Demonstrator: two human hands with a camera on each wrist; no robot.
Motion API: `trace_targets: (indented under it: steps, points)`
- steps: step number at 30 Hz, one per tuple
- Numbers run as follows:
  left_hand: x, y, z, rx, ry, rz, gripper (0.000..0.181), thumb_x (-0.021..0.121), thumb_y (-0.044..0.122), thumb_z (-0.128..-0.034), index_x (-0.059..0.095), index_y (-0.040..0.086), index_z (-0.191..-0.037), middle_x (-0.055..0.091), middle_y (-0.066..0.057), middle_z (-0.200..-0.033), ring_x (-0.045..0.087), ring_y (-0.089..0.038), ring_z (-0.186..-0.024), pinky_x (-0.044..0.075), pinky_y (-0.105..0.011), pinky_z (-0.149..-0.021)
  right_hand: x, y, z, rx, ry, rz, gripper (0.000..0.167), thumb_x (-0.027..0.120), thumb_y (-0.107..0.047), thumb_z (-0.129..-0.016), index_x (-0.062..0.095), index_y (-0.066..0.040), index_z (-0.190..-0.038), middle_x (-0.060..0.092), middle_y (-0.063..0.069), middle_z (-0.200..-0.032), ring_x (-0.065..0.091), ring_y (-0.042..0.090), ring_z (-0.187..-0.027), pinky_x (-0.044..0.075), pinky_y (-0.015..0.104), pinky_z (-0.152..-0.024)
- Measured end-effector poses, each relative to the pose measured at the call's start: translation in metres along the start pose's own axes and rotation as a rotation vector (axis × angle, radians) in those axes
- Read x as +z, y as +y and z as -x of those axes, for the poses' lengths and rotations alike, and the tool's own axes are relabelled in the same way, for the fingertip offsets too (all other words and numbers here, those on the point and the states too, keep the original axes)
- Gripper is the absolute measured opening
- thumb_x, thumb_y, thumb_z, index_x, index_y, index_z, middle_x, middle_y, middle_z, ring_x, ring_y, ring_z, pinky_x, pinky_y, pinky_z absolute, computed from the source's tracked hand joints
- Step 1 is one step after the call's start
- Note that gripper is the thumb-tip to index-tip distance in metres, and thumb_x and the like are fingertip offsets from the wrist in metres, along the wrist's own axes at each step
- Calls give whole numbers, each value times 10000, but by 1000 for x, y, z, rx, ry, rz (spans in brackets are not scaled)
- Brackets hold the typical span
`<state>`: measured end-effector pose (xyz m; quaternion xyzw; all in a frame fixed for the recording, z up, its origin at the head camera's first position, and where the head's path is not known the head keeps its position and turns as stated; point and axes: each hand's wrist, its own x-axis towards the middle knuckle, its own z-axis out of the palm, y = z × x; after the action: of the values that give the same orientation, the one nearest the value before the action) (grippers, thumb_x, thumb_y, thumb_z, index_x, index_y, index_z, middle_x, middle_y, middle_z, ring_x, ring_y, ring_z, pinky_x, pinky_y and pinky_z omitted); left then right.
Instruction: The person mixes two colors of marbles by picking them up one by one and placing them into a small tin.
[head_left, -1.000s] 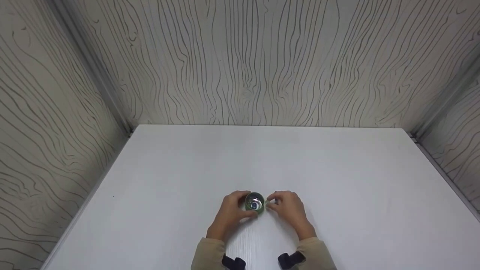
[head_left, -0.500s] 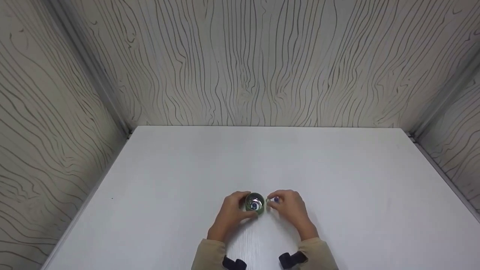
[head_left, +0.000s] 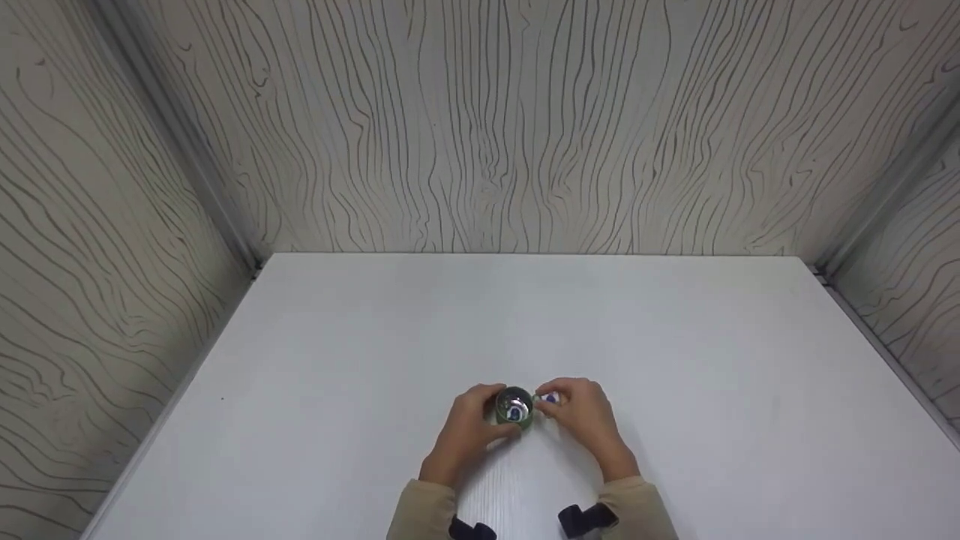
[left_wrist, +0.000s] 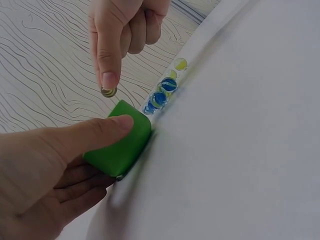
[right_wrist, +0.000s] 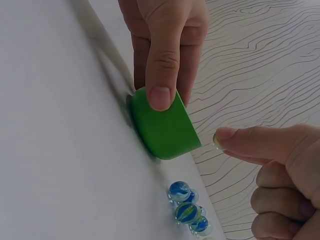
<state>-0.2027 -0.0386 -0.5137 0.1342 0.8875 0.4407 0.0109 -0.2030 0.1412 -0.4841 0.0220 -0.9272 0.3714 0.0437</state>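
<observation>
My left hand (head_left: 466, 431) holds a small green cup (head_left: 526, 425) with a shiny inner wall, its thumb pressed on the outer side. Something blue and white shows inside the cup in the head view. Between thumb and fingertip, my right hand (head_left: 589, 420) pinches a clear glass marble (right_wrist: 217, 143) with a yellowish swirl. That marble is just outside the cup's rim, apart from it in both wrist views. Several loose marbles (left_wrist: 159, 99), blue and yellow-green, lie on the table beside the cup, partly hidden by my right hand in the head view.
A white table (head_left: 360, 337) spreads around both hands. Wood-grain panels (head_left: 480, 127) stand at the back and sides, with grey corner posts (head_left: 172, 142). Black straps with small devices (head_left: 587, 520) sit on the wrists over beige sleeves.
My left hand and the cup have shifted slightly to the right. My right hand has risen a little in the head view, and more of the blue marbles shows under its fingers.
</observation>
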Motion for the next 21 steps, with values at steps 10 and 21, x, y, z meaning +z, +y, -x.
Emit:
trace_targets:
  steps: [10,21]
  points:
    - [-1,-4,-1,4,-1,11,604,816,168,-741,578,-1,-1269,645,-154,-1258,599,-308,-1222,482,-428,-1077,-2,-2,1,-11,-9,-43,121,781,-142,-772,764,-130,-892,566,-22,-629,402,55,-571,321,151,-503]
    - [2,-3,-1,1,6,-2,603,817,175,-737,580,14,-1268,651,-134,-1254,603,-296,-1221,487,-408,-1075,0,-1,3,-53,2,-40,124,778,-157,-775,760,-124,-893,510,-47,-598,365,19,-548,316,139,-492]
